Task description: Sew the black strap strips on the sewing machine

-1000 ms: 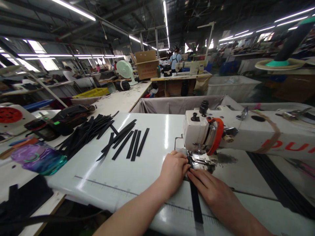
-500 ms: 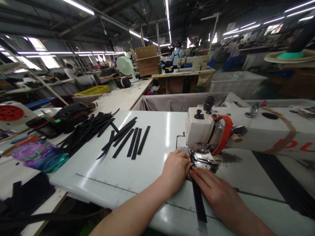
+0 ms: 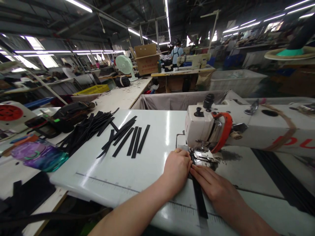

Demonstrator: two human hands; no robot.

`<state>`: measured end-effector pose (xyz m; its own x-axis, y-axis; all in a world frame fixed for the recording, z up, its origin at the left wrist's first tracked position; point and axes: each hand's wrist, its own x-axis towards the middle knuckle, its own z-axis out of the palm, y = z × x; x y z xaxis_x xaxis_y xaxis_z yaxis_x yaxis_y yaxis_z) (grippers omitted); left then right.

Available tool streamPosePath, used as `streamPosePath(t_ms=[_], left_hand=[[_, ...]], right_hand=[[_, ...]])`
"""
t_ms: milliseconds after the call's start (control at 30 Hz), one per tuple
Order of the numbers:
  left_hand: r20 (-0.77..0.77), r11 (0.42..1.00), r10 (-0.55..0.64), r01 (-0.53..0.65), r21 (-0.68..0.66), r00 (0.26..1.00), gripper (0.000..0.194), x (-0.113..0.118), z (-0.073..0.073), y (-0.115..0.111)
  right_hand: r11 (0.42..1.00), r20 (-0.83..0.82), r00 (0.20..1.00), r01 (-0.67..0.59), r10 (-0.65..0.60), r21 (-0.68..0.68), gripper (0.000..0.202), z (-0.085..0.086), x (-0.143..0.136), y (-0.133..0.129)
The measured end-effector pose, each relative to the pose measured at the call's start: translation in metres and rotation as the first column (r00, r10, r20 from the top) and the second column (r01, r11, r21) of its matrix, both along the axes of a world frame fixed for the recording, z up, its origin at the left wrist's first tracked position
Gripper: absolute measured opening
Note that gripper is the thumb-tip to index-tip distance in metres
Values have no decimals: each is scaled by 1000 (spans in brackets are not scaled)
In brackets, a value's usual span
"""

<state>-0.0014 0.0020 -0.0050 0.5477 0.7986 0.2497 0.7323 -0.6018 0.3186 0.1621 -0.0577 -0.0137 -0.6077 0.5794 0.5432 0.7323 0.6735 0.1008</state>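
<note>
A narrow black strip (image 3: pixel 199 201) lies on the pale sewing table (image 3: pixel 152 173), running from just beside the metal presser-foot assembly (image 3: pixel 203 157) of the white sewing machine (image 3: pixel 198 126) toward the table's near edge, across the printed ruler scale (image 3: pixel 108 183). At its far end, the left hand (image 3: pixel 177 168) is bent, its fingers bunched narrowly together over the strip, a ring on one of them. The right hand (image 3: pixel 214 185) comes in from the other side, fingers nearly straight and close together, tips at the strip's edge and against the left hand's. Whether either hand pinches the strip or only presses it, I cannot tell. Several loose short black strips (image 3: pixel 135 142) lie left of the hands, near a tangled black pile (image 3: pixel 92 129); longer black strips (image 3: pixel 280 178) lie beneath the machine's arm. An orange guard (image 3: pixel 225 129) curves beside the machine's head.
</note>
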Motion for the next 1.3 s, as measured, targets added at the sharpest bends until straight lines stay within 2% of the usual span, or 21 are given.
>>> streamPosePath(t_ms=[300,467,633,767,933,1067,1300], left_hand=[[-46,1000,18,-17,24,999,29,4,1,2],[28,1000,3,-4,27,1000,27,2,5,1],[137,1000,-4,2,12,991,25,0,2,7],[190,1000,-13,14,-7,982,19,-2,0,9],[184,999,-27,31,-20,983,23,-3,2,7],[176,999,-30,34,-22,984,20,-3,3,7],[173,999,-29,33,-21,984,21,-3,4,6]], right_hand=[[1000,-49,999,3,-4,-26,38,2,-1,3],[996,-89,996,-1,-7,-85,38,0,0,3],[986,-158,987,8,-34,-164,45,-1,5,6],[974,-204,979,-46,0,-222,38,-1,12,4],[941,-290,954,-160,70,-299,27,2,16,3],[935,-303,948,-187,92,-302,26,2,16,5],[971,-232,972,-89,36,-220,28,2,18,12]])
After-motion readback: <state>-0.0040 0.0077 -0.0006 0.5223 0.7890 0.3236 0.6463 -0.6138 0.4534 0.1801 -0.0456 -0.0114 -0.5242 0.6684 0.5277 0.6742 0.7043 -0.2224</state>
